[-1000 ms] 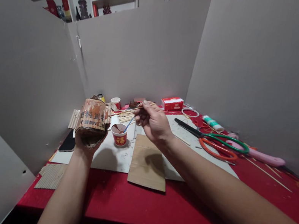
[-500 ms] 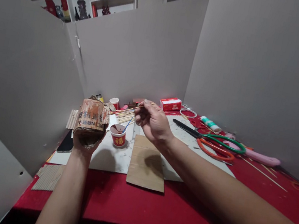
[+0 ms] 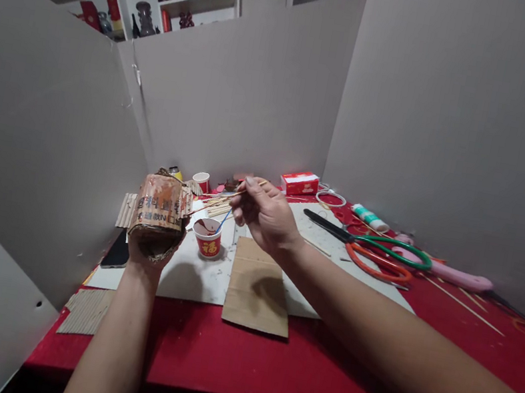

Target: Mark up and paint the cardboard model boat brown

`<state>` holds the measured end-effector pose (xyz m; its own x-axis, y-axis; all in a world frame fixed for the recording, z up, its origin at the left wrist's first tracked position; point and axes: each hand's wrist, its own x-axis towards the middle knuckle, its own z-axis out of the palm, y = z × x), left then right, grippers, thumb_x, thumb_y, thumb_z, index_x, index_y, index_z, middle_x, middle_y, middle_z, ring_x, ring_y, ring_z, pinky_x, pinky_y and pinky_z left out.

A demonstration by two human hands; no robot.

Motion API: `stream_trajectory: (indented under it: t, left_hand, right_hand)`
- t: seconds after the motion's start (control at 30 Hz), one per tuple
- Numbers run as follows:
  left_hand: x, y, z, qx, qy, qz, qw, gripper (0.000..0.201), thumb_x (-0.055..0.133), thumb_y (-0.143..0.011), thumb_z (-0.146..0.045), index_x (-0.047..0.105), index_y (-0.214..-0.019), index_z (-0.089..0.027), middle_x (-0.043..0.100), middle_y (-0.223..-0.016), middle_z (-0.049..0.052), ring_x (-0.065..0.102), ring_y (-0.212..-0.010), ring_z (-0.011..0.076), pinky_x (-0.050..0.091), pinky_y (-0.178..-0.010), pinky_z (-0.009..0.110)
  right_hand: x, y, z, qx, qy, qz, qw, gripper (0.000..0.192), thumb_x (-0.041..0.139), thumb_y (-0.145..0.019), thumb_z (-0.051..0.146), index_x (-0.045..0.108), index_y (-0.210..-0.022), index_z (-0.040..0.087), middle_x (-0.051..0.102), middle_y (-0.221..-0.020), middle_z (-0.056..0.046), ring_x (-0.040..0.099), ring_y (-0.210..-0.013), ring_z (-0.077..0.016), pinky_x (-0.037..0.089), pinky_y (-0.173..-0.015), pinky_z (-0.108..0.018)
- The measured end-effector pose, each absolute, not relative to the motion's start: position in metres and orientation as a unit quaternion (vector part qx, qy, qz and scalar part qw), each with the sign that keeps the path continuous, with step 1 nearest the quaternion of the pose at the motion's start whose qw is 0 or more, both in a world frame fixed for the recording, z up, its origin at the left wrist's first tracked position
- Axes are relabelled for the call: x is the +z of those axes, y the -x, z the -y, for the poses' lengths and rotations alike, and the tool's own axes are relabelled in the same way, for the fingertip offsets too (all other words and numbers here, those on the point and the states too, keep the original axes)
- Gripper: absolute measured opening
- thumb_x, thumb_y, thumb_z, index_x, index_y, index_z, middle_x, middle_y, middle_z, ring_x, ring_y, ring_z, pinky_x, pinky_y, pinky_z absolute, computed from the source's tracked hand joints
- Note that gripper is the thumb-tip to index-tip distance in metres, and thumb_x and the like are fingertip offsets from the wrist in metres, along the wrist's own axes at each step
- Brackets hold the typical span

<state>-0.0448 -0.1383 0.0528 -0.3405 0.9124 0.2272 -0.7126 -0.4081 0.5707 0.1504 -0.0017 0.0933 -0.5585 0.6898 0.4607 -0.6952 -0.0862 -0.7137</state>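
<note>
My left hand (image 3: 143,261) holds up a rounded cardboard construction (image 3: 160,191) with brown paint smears, printed characters and corrugated flaps at its sides. Most of its fingers are hidden by the cardboard. Right of it, my right hand (image 3: 266,219) pinches a thin wooden stick (image 3: 238,194) between thumb and fingers. The stick points left toward the cardboard construction; whether its tip touches I cannot tell. Below and between the hands stands a red and white paper cup (image 3: 207,246) with dark reddish-brown paint inside and a blue stick (image 3: 224,219) leaning in it.
A flat cardboard piece (image 3: 259,294) lies on white board over the red tablecloth (image 3: 204,355). Large scissors (image 3: 379,254), a pink-handled tool (image 3: 461,278) and a white-green tube (image 3: 369,218) lie right. Behind are wooden sticks (image 3: 214,203) and a red box (image 3: 299,182). A phone (image 3: 117,251) lies left.
My right hand has shifted slightly left and down with the stick, toward the cardboard construction. My left hand and the construction stay almost still.
</note>
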Motion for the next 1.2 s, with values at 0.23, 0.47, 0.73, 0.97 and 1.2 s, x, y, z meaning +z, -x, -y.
stream_trajectory:
  t: [0.23,0.47,0.73,0.97,1.2]
  left_hand:
    - [0.057,0.047,0.138,0.801,-0.243,-0.212,0.504,0.057,0.052,-0.081,-0.056,0.061,-0.125,-0.019,0.074,-0.104,0.016,0.072,-0.090,0.0331,0.060,-0.072,0.046]
    - [0.057,0.054,0.139,0.834,-0.218,-0.186,0.472,0.063,0.052,-0.076,-0.055,0.060,-0.127,-0.020,0.071,-0.112,0.016,0.069,-0.099,0.0331,0.060,-0.072,0.043]
    - [0.052,0.057,0.140,0.829,-0.213,-0.173,0.487,0.067,0.054,-0.076,-0.050,0.054,-0.136,-0.022,0.067,-0.123,0.016,0.067,-0.106,0.0330,0.057,-0.079,0.044]
    - [0.053,0.056,0.141,0.833,-0.194,-0.183,0.485,0.063,0.048,-0.081,-0.051,0.052,-0.137,-0.022,0.069,-0.115,0.016,0.068,-0.101,0.0324,0.058,-0.076,0.044]
    - [0.056,0.054,0.141,0.831,-0.218,-0.189,0.476,0.060,0.052,-0.077,-0.049,0.057,-0.130,-0.022,0.070,-0.111,0.014,0.069,-0.101,0.0306,0.058,-0.075,0.039]
  right_hand:
    - [0.095,-0.151,-0.016,0.693,0.064,0.457,0.554,0.028,0.069,-0.084,0.042,0.055,-0.073,0.021,0.065,-0.056,0.005,0.056,-0.042,-0.0064,0.043,-0.040,-0.017]
    - [0.072,-0.138,-0.018,0.510,0.122,0.682,0.510,0.028,0.064,-0.087,0.045,0.057,-0.075,0.020,0.067,-0.064,0.000,0.056,-0.045,-0.0100,0.041,-0.042,-0.022]
    - [0.056,-0.123,-0.009,0.396,0.126,0.790,0.450,0.023,0.065,-0.081,0.013,0.062,-0.059,0.019,0.063,-0.058,0.001,0.053,-0.056,-0.0119,0.037,-0.061,-0.026]
    - [0.044,-0.116,-0.010,0.374,0.128,0.834,0.384,0.020,0.068,-0.077,0.011,0.068,-0.058,0.019,0.064,-0.055,0.002,0.051,-0.054,-0.0115,0.033,-0.058,-0.025]
    - [0.053,-0.122,-0.014,0.391,0.129,0.804,0.429,0.024,0.063,-0.081,0.016,0.065,-0.057,0.019,0.066,-0.060,0.001,0.055,-0.059,-0.0131,0.037,-0.062,-0.026]
